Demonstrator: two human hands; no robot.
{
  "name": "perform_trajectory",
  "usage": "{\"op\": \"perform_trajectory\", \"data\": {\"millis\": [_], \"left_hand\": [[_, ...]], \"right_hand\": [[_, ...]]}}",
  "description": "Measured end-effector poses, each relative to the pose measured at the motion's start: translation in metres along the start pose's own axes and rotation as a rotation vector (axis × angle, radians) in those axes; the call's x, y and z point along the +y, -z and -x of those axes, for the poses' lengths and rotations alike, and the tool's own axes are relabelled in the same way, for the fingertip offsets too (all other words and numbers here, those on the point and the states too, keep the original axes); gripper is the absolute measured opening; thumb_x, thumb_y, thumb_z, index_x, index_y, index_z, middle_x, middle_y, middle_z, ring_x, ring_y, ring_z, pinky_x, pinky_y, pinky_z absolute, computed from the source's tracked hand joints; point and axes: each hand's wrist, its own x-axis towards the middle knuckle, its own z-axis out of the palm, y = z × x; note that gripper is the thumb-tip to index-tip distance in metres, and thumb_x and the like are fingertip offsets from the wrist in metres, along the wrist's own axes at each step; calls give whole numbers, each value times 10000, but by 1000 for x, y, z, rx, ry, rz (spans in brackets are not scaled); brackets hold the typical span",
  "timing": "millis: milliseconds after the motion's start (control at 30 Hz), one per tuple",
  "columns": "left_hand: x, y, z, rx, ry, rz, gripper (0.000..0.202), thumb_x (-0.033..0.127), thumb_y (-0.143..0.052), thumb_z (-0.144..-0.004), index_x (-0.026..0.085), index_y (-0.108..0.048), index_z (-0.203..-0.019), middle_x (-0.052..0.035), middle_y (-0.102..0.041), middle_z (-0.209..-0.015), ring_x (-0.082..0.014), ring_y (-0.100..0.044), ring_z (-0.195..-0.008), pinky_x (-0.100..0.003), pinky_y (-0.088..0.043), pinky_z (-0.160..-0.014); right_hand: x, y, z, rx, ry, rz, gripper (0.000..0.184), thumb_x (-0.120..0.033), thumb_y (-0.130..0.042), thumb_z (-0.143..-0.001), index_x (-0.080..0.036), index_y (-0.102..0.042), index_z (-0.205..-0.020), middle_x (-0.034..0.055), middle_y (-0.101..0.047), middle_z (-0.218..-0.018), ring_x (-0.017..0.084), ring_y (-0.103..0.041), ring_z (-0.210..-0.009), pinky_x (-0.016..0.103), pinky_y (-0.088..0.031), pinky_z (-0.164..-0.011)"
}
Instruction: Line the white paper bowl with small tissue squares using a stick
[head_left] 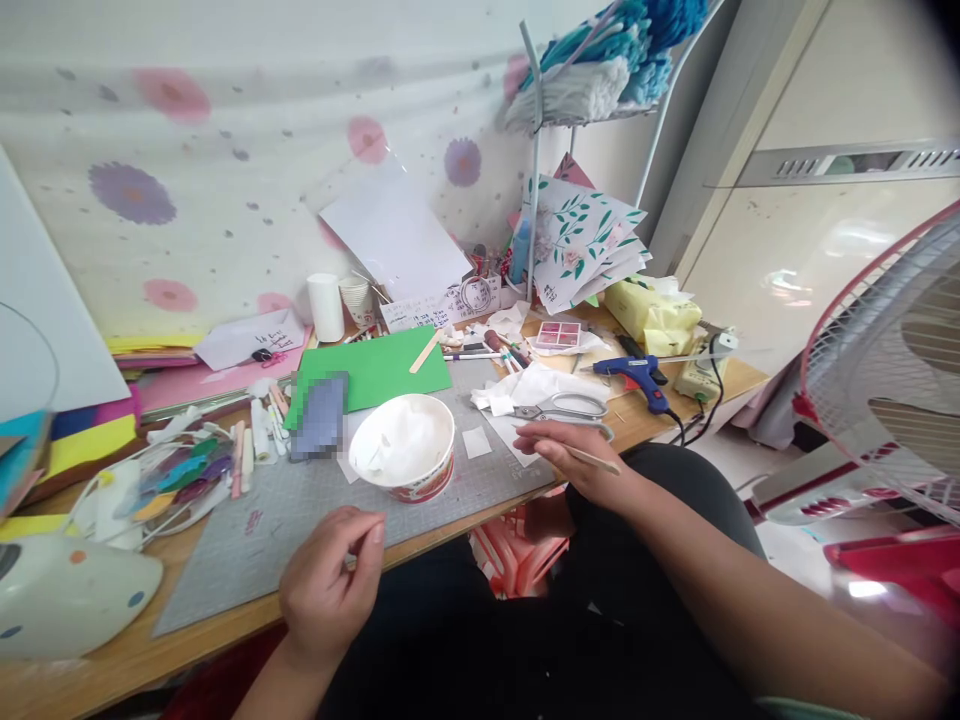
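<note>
My left hand (pixel 330 585) hovers over the front edge of the grey cutting mat (pixel 262 530), fingers pinched together on something too small to make out. My right hand (pixel 574 455) rests at the table's front edge, closed on a thin wooden stick (pixel 596 459) that points right. Between the two hands stands a white paper bowl (pixel 405 448) with crumpled white material inside. Scissors (pixel 566 408) lie just behind my right hand on scraps of white paper.
A green sheet (pixel 382 365) lies behind the bowl. A blue glue gun (pixel 637 375) sits at the right, its cable running off the edge. Markers (pixel 259 430), coloured paper stacks and a wire rack crowd the desk. A fan (pixel 892 380) stands at right.
</note>
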Motion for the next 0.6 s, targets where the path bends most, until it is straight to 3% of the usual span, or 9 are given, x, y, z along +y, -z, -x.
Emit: {"op": "perform_trajectory", "data": {"millis": [100,200,333,600], "left_hand": [[11,-1,-6,-4,-50,64,167,44,-603,-885,175,-676,-957,-13,-674,-784,-107,-651,-634,-223,-528,-653],[19,-2,-8,-6,-72,87,181,29,-598,-880,170,-666,-969,-24,-670,-787,-130,-670,-706,-243,-542,-698],[26,-5,-7,-9,-77,113,191,21,-589,-877,172,-660,-968,-24,-666,-761,-147,-679,-739,-266,-555,-732],[33,-10,-8,-43,-69,159,238,23,-587,-851,214,-657,-976,-14,-675,-734,-180,-690,-716,-303,-579,-705]], "right_hand": [[2,-16,-25,-123,17,184,261,-344,-510,-1035,-193,-709,-1111,83,-806,-969,235,-759,-907,363,-586,-820],[0,-31,-43,-222,36,380,167,-284,-609,-997,-174,-697,-1086,82,-756,-1075,238,-719,-1001,427,-578,-896],[-7,-42,-55,-315,56,577,272,-328,-658,-974,-173,-651,-1197,86,-679,-1242,249,-683,-1078,477,-580,-918],[-13,-54,-62,-334,66,761,277,-338,-646,-981,-176,-647,-1206,89,-681,-1239,244,-688,-1060,466,-586,-904]]}}
